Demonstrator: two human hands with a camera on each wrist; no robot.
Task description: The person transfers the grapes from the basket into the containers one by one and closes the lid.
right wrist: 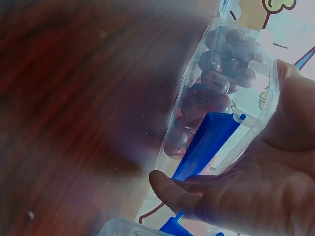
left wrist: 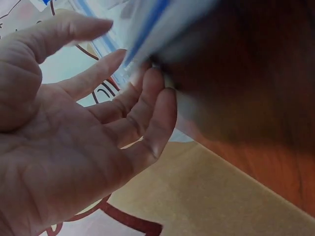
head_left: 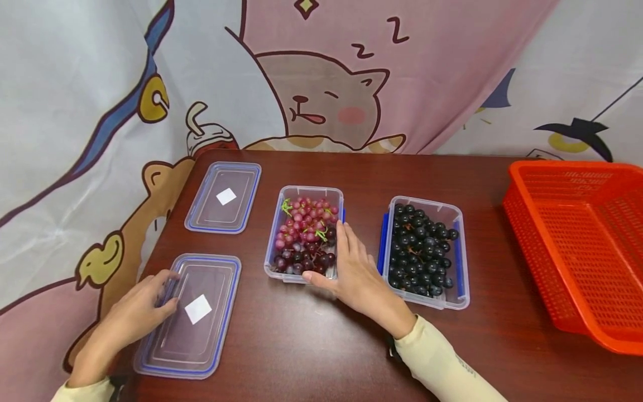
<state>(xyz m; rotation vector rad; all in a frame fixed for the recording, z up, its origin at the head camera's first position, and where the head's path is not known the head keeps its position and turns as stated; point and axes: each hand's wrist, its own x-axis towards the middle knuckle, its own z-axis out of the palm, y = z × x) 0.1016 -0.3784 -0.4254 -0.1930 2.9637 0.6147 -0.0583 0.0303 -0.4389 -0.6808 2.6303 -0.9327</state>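
Observation:
Red grapes (head_left: 306,218) and darker purple grapes (head_left: 301,259) fill a clear plastic container (head_left: 273,245) in the middle of the table. My right hand (head_left: 354,273) rests along its right side, fingers fairly straight and thumb at the near rim. In the right wrist view those fingers lie by the blue latch (right wrist: 204,145). At the left edge of the table lies a clear lid (head_left: 193,346) with a blue seal and a white square label (head_left: 198,309). My left hand (head_left: 133,310) is at this lid's left edge, thumb and index finger apart. The left wrist view is partly dark and blurred.
Another labelled lid (head_left: 208,215) lies at the back left. To the right stands a second clear container (head_left: 459,268) of black grapes (head_left: 422,251), its blue latch facing left. An orange-red plastic basket (head_left: 542,268) is at the far right. A printed curtain (head_left: 452,56) hangs behind the table.

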